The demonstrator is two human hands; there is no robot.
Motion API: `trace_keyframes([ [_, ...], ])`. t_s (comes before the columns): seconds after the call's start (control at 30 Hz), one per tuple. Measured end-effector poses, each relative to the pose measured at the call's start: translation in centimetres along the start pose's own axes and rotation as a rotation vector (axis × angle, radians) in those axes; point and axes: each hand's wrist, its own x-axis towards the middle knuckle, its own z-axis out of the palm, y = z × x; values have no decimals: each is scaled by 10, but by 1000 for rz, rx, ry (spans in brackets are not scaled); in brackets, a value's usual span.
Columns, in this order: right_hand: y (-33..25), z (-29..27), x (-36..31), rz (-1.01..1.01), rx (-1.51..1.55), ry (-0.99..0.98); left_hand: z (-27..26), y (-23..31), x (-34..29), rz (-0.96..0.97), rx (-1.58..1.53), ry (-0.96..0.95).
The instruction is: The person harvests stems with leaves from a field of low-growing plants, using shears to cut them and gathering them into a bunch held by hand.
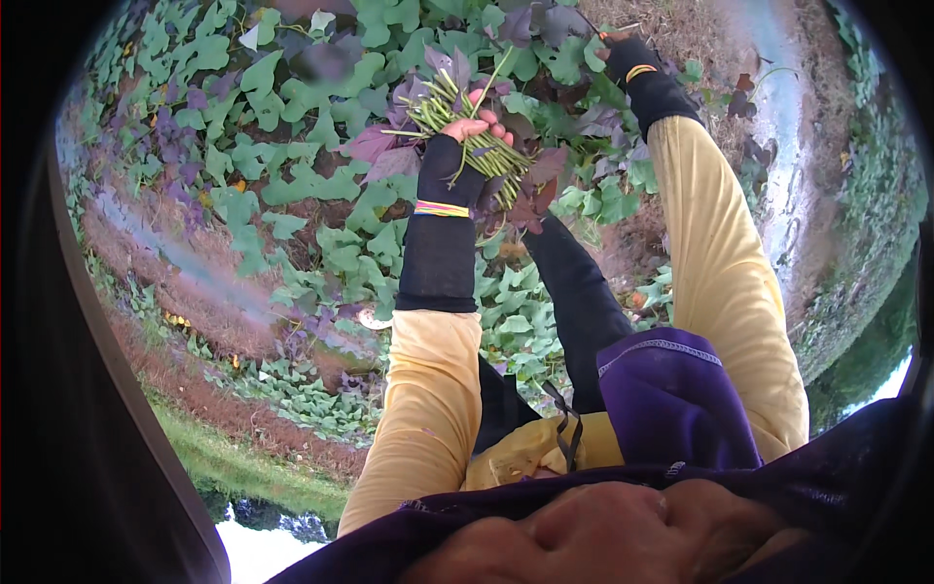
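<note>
My left hand (473,127) is closed around a thick bunch of cut leafy stems (498,161). Their pale green ends point in several directions, and purple leaves (370,144) stick out on both sides of the fist. At the upper right, my right hand (623,45) reaches in among the plants beside some dark purple leaves (564,27). Its fingertips look drawn together near a thin stem; what they hold is too small to make out. Black sleeves with coloured bands cover both wrists, below which come yellow sleeves.
Low green and purple vines (341,224) cover the ground in front of me. Bare brown soil and a pale strip (778,175) run along the right; a similar strip (185,253) lies at the left. My dark-clothed leg (579,302) stands among the leaves.
</note>
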Motion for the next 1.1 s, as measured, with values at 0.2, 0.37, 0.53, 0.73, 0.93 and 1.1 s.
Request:
trace_keyframes([
  [0.2, -131, -40, -161, 592, 1704, -601, -63, -53, -99, -191, -246, 49],
  [0.37, -185, -12, -228, 713, 1892, -557, -76, -91, -153, -365, -184, -3],
  [0.53, -187, -8, -233, 713, 1818, -221, -89, -91, -186, -241, -113, 184],
  [0.73, -164, -25, -221, 246, 1256, -194, -100, -72, -177, -21, -42, 500],
  [0.93, -200, -43, -254, -110, 1198, -526, -73, -65, -140, -42, 61, 240],
  [1.1, -190, -34, -262, 55, 1086, -599, -51, -60, -139, -74, -10, 133],
])
